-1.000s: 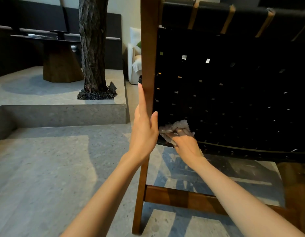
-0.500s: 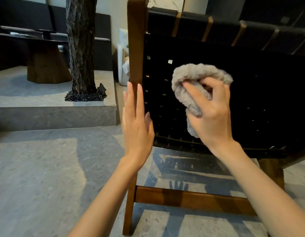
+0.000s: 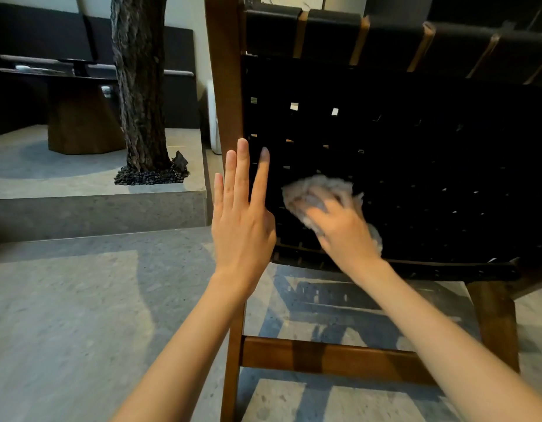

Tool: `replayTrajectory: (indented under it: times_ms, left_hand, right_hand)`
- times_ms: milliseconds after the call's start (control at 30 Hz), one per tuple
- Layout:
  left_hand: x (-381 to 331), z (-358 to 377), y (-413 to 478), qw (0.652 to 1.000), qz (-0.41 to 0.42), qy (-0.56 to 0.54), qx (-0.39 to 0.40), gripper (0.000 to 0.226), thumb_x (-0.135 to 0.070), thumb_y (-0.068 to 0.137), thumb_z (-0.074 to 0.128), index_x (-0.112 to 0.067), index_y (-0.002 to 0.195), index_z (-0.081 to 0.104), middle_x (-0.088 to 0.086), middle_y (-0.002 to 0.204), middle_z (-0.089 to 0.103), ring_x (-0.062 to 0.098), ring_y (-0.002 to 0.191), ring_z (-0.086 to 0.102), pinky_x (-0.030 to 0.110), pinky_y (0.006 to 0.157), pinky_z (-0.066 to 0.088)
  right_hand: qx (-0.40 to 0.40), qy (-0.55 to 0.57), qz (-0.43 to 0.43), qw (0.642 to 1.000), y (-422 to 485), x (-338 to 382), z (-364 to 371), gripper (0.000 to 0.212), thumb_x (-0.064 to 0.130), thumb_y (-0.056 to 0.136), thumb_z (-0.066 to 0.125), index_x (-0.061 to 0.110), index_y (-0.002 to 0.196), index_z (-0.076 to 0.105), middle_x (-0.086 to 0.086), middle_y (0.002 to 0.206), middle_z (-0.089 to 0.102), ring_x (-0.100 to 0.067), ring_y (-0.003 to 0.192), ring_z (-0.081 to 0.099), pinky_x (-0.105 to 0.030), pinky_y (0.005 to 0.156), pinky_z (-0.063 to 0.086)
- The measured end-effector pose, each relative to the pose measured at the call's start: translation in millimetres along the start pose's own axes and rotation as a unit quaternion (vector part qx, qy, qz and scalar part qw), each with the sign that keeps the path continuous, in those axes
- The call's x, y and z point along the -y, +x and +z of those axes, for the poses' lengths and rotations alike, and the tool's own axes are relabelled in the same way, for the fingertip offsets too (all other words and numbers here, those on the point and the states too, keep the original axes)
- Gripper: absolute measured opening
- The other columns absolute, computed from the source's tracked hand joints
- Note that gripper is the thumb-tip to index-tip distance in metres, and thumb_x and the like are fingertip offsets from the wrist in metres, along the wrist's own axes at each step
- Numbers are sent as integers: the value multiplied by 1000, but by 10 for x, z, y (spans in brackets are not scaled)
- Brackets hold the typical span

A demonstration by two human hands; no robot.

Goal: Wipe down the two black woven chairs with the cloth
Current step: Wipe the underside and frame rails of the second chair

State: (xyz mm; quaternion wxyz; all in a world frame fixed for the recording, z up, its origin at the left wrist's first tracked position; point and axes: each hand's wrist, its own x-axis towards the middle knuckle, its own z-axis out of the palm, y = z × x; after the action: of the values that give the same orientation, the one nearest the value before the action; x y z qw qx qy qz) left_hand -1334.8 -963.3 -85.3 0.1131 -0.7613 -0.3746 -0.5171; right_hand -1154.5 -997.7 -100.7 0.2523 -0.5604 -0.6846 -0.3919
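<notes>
Head view: one black woven chair (image 3: 415, 141) fills the right half of the frame, seen from behind, backrest tilted.

- Frame: dark wood. Left upright post (image 3: 225, 71) runs top to bottom; a low crossbar (image 3: 324, 357) joins the rear legs.
- Cloth (image 3: 312, 190): pale grey, fluffy, bunched. It sits against the lower left part of the woven back, near the post and just above the bottom rail of the backrest. Outline blurred.
- Right hand (image 3: 342, 233): on the cloth, fingers curled over it and clamped on the bunch, pushing it against the weave. Hand also blurred, so single fingers are hard to separate.
- Left hand (image 3: 242, 220): raised flat in front of the post, back of hand to the camera. Fingers (image 3: 242, 172) straight, pointing up, only slightly apart, holding nothing. Contact with the post or weave: cannot tell.
- Left of the chair: grey stone floor (image 3: 65, 315), a raised step (image 3: 96, 208), a tree trunk (image 3: 138, 86) ringed with dark pebbles.
- Beyond the trunk, well apart from the chair: a dark table (image 3: 81, 117) on a wooden base
</notes>
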Motion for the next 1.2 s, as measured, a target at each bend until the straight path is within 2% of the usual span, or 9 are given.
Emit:
replayTrajectory:
  times_ms: [67, 133, 233, 300, 400, 567, 733, 933, 1200]
  left_hand:
    - [-10, -22, -2, 1000, 0, 8, 6, 81, 2, 83, 52, -13, 153, 14, 7, 155, -11, 21, 145, -11, 42, 121, 5]
    - [-39, -45, -4, 1000, -2, 22, 18, 81, -1, 83, 52, -14, 153, 12, 8, 155, -12, 23, 145, -10, 42, 121, 2]
    - [-101, -92, -16, 998, -12, 52, 24, 83, -7, 84, 53, -16, 153, 9, 12, 158, -9, 26, 147, -7, 41, 119, -6]
    - [-138, -109, -28, 998, -8, 49, 25, 85, -5, 83, 54, -16, 153, 8, 14, 159, -5, 27, 147, -5, 41, 119, -7]
    - [-181, -60, -43, 998, 26, 49, 21, 89, 4, 78, 54, -15, 153, 9, 11, 158, -5, 25, 147, -5, 44, 120, -2]
    - [-354, 107, 7, 998, 46, 5, 39, 90, 4, 79, 56, -14, 153, 8, 10, 159, -4, 26, 147, -7, 43, 120, -1]
    - [-518, 270, 130, 997, 56, -19, 48, 90, -4, 82, 59, -14, 153, 5, 8, 159, -9, 25, 147, -9, 43, 121, 2]
    - [-482, 428, 114, 996, 57, -4, 69, 91, -8, 83, 59, -18, 153, 1, 8, 158, -13, 25, 147, -11, 45, 120, 2]
    - [-322, 436, -36, 993, 65, 19, 100, 93, 6, 79, 52, -20, 153, 4, 10, 158, -12, 28, 147, -11, 47, 118, -1]
  right_hand:
    - [134, 24, 13, 991, -375, 26, 242, 42, -12, 69, 70, 8, 106, 70, -19, 127, 59, -44, 114, 52, -56, 80, 52]
    - [231, 19, 39, 972, -603, 71, 384, 57, -15, 71, 66, 11, 122, 64, -17, 135, 54, -44, 124, 47, -56, 91, 47]
    - [260, 25, 60, 963, -597, 107, 371, 64, -11, 79, 59, 18, 135, 53, -12, 140, 48, -38, 129, 39, -50, 99, 42]
    - [215, 2, 29, 976, -547, 118, 209, 61, -7, 80, 63, 20, 134, 54, -8, 135, 51, -34, 122, 41, -46, 92, 44]
    - [7, 31, 24, 999, -458, 58, -189, 52, -12, 74, 68, 11, 120, 66, -12, 123, 60, -30, 103, 43, -45, 76, 49]
    - [-217, -33, 16, 975, 189, -234, -946, 44, -11, 86, 54, 7, 125, 62, -15, 128, 53, -29, 106, 38, -39, 88, 41]
    - [-192, -96, 34, 976, 544, -275, -1053, 37, 6, 90, 62, 14, 127, 62, -16, 123, 60, -26, 104, 33, -34, 89, 40]
    - [-228, -120, -26, 966, 475, -436, -802, 24, 16, 92, 64, 17, 115, 71, -10, 116, 66, -38, 98, 60, -31, 87, 42]
    - [-90, 12, -22, 996, -435, -514, 45, 33, -9, 77, 69, 13, 102, 72, -13, 118, 66, -33, 101, 45, -34, 86, 43]
